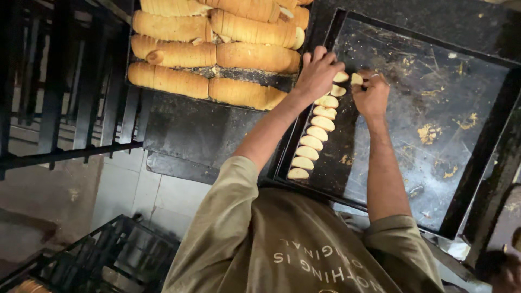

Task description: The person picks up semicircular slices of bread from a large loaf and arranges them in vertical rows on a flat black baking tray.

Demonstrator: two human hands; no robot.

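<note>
Both hands grip bread slices: the left hand [317, 73] and right hand [370, 93] sit atop the slice row [312, 141] on the tray [434, 108].

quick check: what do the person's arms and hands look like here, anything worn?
Both arms are bare from above the elbow down. Short olive-khaki sleeves of a T-shirt with pale lettering cover the upper arms. The left hand and right hand are bare: no gloves, and no watch or bands visible at the wrists.

Single head cam, steep top-down, close over dark baking tray [434, 163] and worker's shoulders.
</note>
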